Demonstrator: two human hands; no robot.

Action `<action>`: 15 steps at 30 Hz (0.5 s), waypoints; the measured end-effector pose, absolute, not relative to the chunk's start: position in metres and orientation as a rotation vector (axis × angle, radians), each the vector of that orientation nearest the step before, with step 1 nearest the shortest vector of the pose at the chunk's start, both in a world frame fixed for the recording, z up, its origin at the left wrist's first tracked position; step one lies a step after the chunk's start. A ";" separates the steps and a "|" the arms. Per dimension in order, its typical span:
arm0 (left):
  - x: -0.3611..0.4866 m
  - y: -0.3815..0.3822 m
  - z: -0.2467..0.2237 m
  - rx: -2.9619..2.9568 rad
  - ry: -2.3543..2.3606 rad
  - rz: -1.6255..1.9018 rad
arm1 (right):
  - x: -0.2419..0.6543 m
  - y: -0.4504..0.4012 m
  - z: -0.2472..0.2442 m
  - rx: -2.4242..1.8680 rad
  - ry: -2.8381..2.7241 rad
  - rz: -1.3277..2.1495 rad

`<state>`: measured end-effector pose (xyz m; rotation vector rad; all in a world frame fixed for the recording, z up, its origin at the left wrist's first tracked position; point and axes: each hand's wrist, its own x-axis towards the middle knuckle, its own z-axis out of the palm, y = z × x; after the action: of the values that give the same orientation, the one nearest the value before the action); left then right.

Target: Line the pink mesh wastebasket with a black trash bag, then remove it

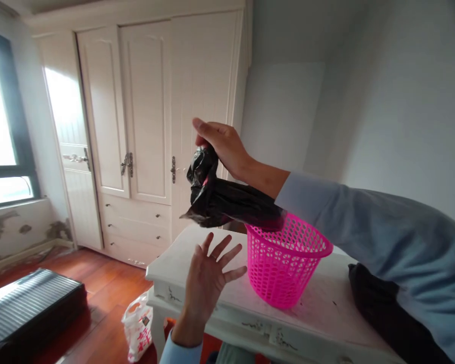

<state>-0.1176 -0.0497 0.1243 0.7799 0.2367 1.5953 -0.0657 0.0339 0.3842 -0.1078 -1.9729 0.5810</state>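
Observation:
My right hand (224, 144) is raised above the table, its fingers closed on a black plastic bag (231, 202). The bag hangs bunched and twisted from the fingers, and its far end trails to the right over the rim of a pink plastic basket (284, 268). Below the bag, my left hand (208, 275) is held palm up with the fingers spread; nothing lies in it. A ring shows on one of its fingers. The basket has perforated walls and stands upright on the white table (227, 298). My right forearm passes above the basket and hides part of its rim.
Dark cloth or plastic (387, 308) lies on the table's right side, partly under my right sleeve. A white bag with red print (137, 326) stands on the floor left of the table. Farther left lies a ribbed suitcase (34, 303). A white wardrobe (147, 116) stands behind.

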 end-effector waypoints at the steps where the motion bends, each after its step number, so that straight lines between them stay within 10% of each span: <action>1: -0.125 -0.049 0.127 0.758 0.203 1.594 | -0.062 0.033 0.383 -0.093 -1.963 0.608; 15: -0.159 -0.033 0.193 0.555 0.122 2.063 | -0.004 0.002 0.403 0.059 -1.925 0.741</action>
<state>-0.1585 -0.0326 0.1930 0.5550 0.1221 2.0634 -0.0039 0.0016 0.4033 0.0594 -1.9251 0.7407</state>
